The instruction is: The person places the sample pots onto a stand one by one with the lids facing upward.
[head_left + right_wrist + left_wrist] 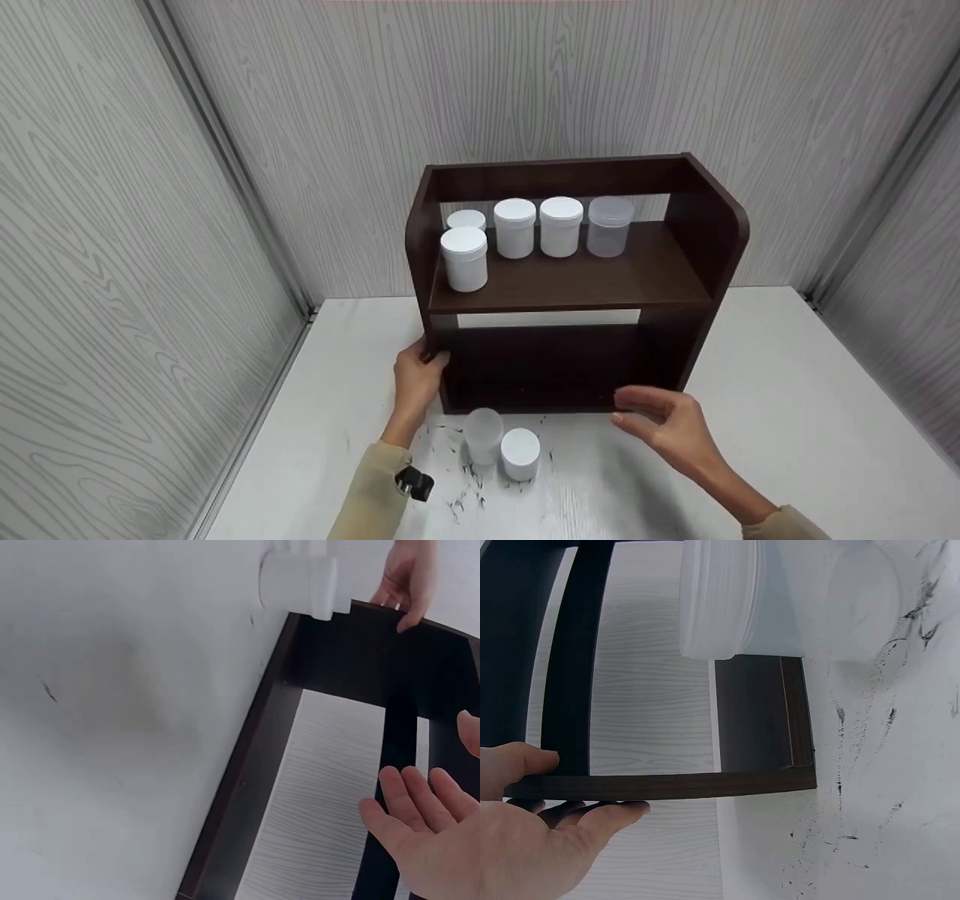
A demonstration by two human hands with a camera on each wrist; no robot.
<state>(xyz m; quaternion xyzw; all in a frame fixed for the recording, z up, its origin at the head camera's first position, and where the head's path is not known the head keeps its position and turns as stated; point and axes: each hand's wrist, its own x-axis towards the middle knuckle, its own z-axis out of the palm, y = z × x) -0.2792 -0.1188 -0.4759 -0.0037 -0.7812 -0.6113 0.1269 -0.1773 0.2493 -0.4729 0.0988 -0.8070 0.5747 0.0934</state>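
Observation:
A dark brown two-tier shelf (pixel 570 287) stands on the white table. Its left side panel (pixel 660 787) is gripped by my left hand (pixel 417 379), thumb on the inner face and fingers outside. My right hand (pixel 670 426) hovers in front of the lower right part, holding nothing, its fingers loosely bent with a gap to the thumb. On the table before the shelf are a translucent jar (pixel 483 436) and a white lidded jar (pixel 520 454), side by side. The upper tier bears several white jars, one at the front left (pixel 465 259), and a translucent jar (pixel 609 227) at the right end.
Dark scuff marks (pixel 469 491) spot the table around the two lower jars. Wood-patterned grey panels (pixel 360 112) rise behind and on both sides. A small black device (pixel 415 484) sits on the left sleeve.

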